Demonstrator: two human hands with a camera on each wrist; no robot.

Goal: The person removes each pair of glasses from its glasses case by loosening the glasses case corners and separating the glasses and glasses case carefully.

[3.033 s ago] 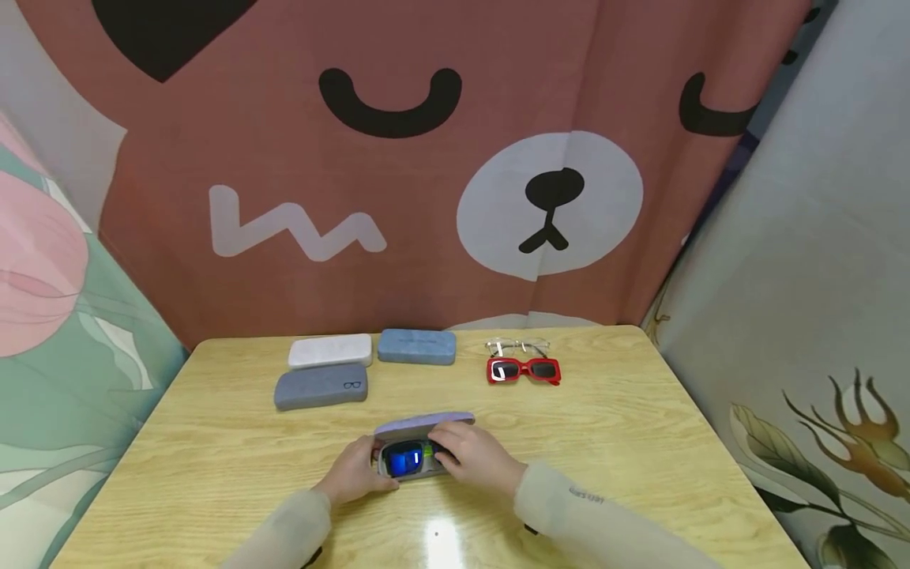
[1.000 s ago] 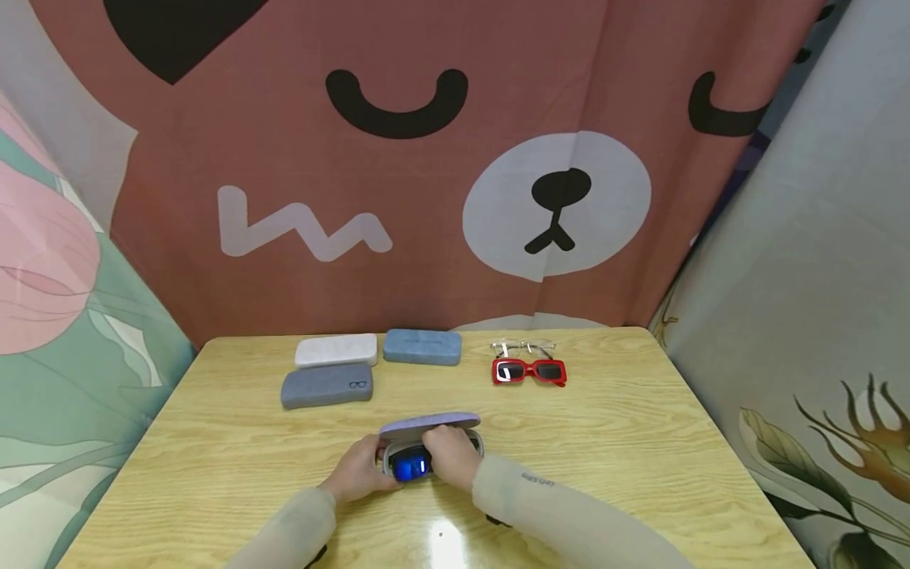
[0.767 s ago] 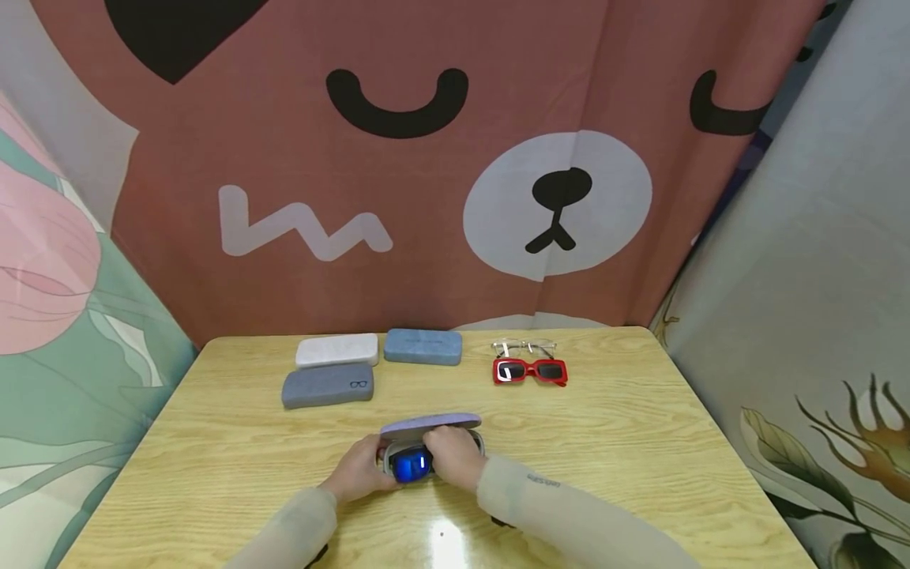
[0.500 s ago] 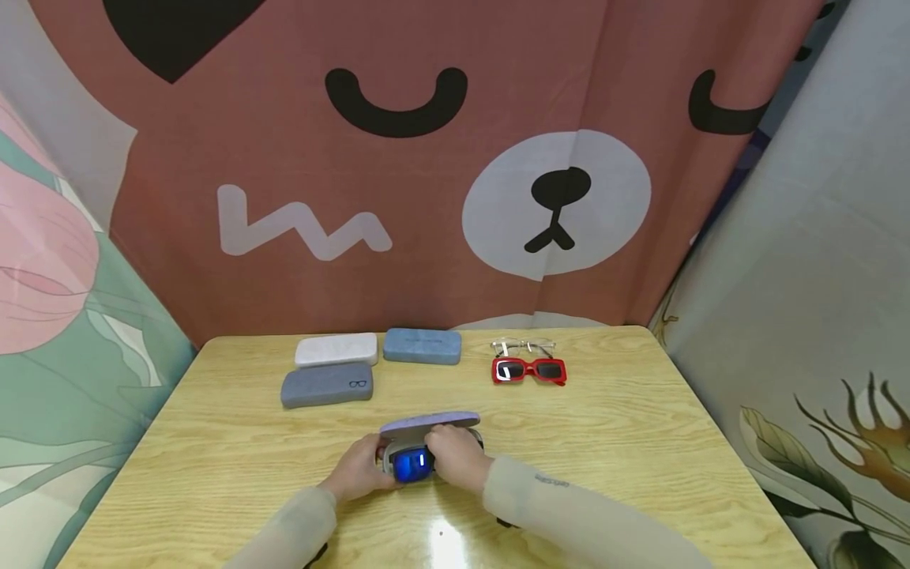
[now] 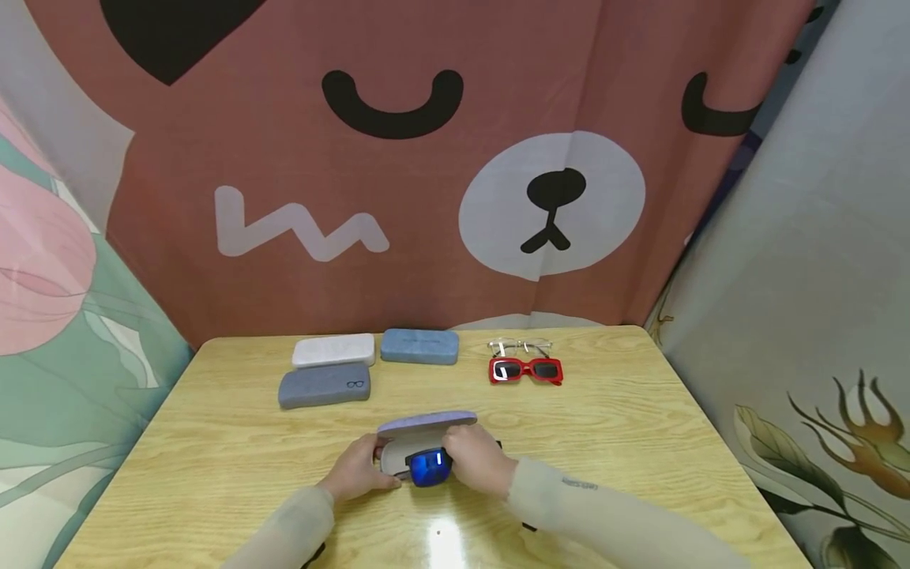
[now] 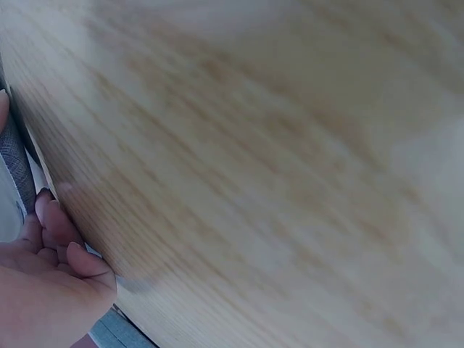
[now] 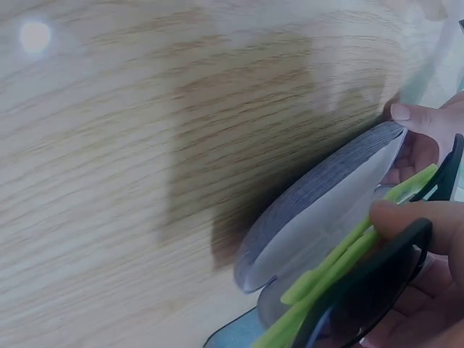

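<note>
Sunglasses [image 5: 430, 468] with a blue mirrored lens and dark frame are pinched by my right hand [image 5: 478, 460] at the front of the opened glasses case. The right wrist view shows bright green temples [image 7: 341, 261] on them, folded behind the lenses. The glasses case [image 5: 402, 453] has a purple lid [image 5: 430, 420] tilted up and a pale grey lining. My left hand [image 5: 355, 470] grips the case's left end, thumb in front and fingers behind. In the left wrist view only part of that left hand [image 6: 54, 283] shows, at the lower left.
At the back left lie a white glasses case [image 5: 334, 350], a grey-blue one [image 5: 323, 386] and a blue one [image 5: 419, 346], all closed. Red sunglasses [image 5: 526, 370] and clear eyeglasses [image 5: 520, 346] lie at the back right of the wooden table [image 5: 611, 419].
My right hand has drawn the sunglasses out of the case's hollow, moving them right and towards me, so more of the lining shows. My left hand keeps its grip on the case.
</note>
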